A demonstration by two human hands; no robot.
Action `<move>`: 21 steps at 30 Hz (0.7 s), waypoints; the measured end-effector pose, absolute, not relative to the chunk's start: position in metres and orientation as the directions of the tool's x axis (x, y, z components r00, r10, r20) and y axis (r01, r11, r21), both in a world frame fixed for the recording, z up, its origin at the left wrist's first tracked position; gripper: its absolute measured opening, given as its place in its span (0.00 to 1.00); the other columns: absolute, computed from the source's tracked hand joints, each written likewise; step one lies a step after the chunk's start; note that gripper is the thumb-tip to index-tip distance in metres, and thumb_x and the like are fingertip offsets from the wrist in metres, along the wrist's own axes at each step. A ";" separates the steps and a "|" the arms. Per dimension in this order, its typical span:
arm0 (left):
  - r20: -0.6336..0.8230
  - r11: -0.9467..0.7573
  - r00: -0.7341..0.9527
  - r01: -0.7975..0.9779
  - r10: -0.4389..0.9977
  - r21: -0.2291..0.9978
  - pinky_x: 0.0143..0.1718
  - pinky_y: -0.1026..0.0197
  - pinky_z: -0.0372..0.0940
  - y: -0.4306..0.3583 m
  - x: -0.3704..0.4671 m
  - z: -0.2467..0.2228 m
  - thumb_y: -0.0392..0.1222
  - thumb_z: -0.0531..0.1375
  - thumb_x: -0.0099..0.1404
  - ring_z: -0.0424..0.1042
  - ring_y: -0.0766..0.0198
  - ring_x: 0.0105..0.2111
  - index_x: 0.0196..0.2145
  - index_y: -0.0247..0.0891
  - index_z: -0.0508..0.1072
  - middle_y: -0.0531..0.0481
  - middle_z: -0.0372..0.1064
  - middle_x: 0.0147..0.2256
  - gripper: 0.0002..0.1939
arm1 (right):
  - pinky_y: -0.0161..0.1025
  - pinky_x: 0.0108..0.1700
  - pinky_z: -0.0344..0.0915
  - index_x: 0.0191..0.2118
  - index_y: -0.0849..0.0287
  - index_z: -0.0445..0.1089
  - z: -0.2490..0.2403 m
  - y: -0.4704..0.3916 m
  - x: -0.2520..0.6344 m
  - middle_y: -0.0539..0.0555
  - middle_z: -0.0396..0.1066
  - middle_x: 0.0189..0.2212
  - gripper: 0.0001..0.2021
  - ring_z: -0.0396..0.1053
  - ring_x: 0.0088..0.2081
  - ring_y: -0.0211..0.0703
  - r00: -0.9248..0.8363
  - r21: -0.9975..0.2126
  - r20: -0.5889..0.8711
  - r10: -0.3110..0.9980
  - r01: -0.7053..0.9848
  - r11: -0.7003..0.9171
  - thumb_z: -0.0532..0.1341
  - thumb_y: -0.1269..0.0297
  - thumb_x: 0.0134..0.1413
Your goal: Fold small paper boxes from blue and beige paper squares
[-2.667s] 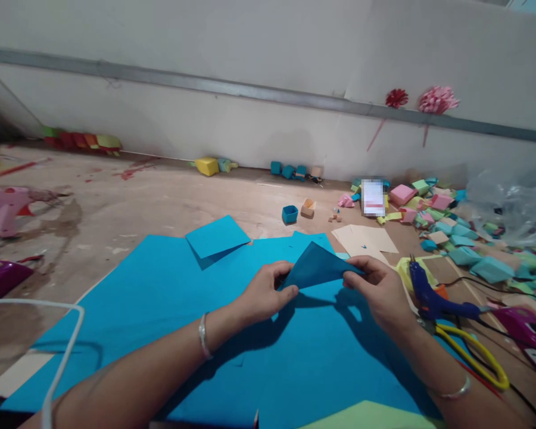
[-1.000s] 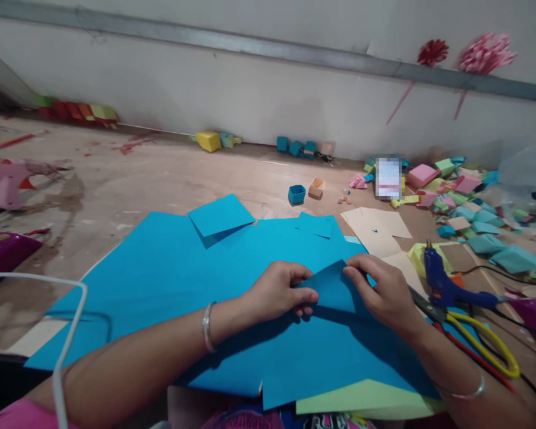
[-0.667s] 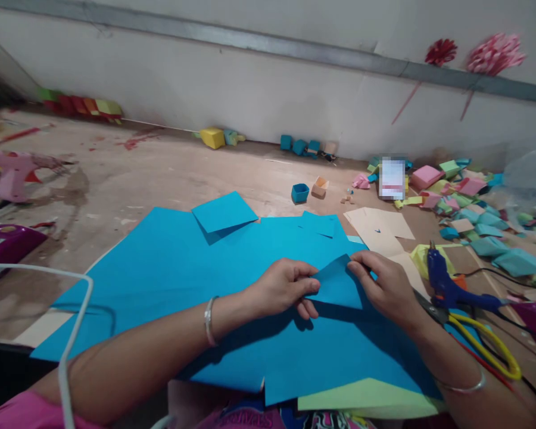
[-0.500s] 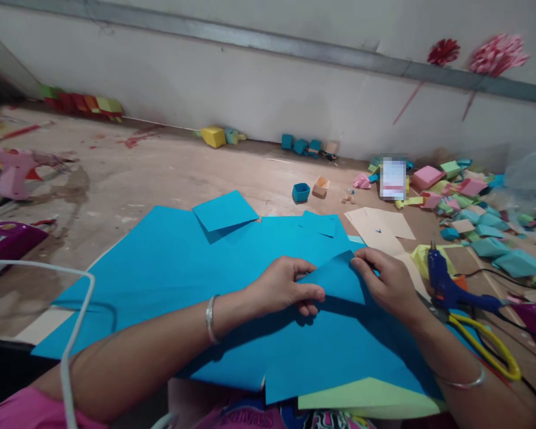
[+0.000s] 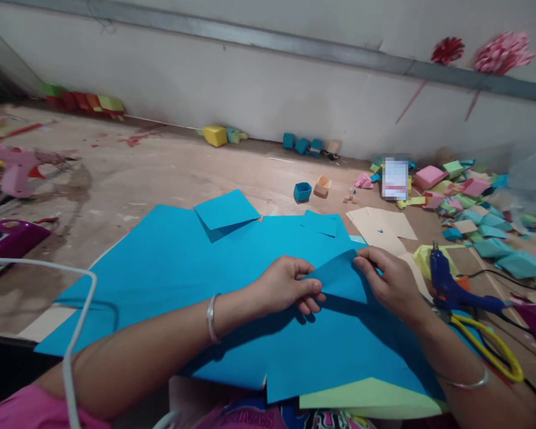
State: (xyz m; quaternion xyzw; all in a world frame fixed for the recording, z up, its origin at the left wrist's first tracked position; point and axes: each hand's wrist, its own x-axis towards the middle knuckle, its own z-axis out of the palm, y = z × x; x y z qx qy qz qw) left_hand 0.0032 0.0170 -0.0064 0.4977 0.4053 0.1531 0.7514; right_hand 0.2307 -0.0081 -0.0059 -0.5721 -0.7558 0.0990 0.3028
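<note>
Since the earlier frame the folded blue paper has come down onto the large blue sheet at centre frame; left hand and right hand pinch its edges, fold made, crease seemingly unfinished.

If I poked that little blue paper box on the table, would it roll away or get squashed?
The little blue box probably would not roll: it looks square and sits flat on the table. It is likely very light, being folded paper, so a poke would probably slide it. Its open top suggests thin walls that could crumple easily.
</note>
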 end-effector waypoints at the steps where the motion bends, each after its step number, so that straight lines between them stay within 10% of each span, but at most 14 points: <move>1: -0.459 0.464 0.625 0.170 0.631 0.869 0.27 0.63 0.68 0.017 0.004 -0.007 0.40 0.62 0.61 0.75 0.66 0.25 0.31 0.33 0.68 0.45 0.76 0.30 0.08 | 0.36 0.33 0.61 0.33 0.55 0.67 -0.007 -0.007 0.231 0.52 0.71 0.28 0.11 0.68 0.30 0.42 -0.168 -0.490 0.340 0.925 0.808 0.326 0.53 0.58 0.64; 7: -0.476 0.413 0.595 0.252 0.647 0.875 0.24 0.63 0.64 0.017 0.003 -0.009 0.38 0.52 0.66 0.71 0.67 0.23 0.30 0.35 0.65 0.46 0.74 0.29 0.08 | 0.36 0.27 0.57 0.33 0.55 0.63 -0.023 -0.001 0.232 0.50 0.68 0.23 0.12 0.68 0.25 0.42 -0.208 -0.389 0.264 0.942 0.871 0.301 0.50 0.58 0.65; 13: -0.096 -0.318 0.595 0.551 0.798 0.772 0.33 0.59 0.57 0.020 -0.007 -0.004 0.39 0.57 0.63 0.67 0.60 0.32 0.25 0.36 0.72 0.47 0.70 0.27 0.10 | 0.37 0.24 0.47 0.37 0.56 0.65 -0.044 0.000 0.227 0.52 0.70 0.22 0.11 0.67 0.22 0.44 -0.217 -0.190 0.239 0.947 0.946 0.264 0.49 0.60 0.65; 21: -0.156 -0.300 0.578 0.613 0.801 0.731 0.27 0.61 0.51 0.019 -0.008 -0.004 0.36 0.58 0.62 0.64 0.63 0.27 0.41 0.39 0.66 0.53 0.68 0.27 0.08 | 0.41 0.26 0.38 0.32 0.60 0.67 -0.046 -0.007 0.213 0.55 0.66 0.20 0.20 0.60 0.21 0.40 -0.223 -0.052 0.276 0.935 0.968 0.246 0.45 0.55 0.68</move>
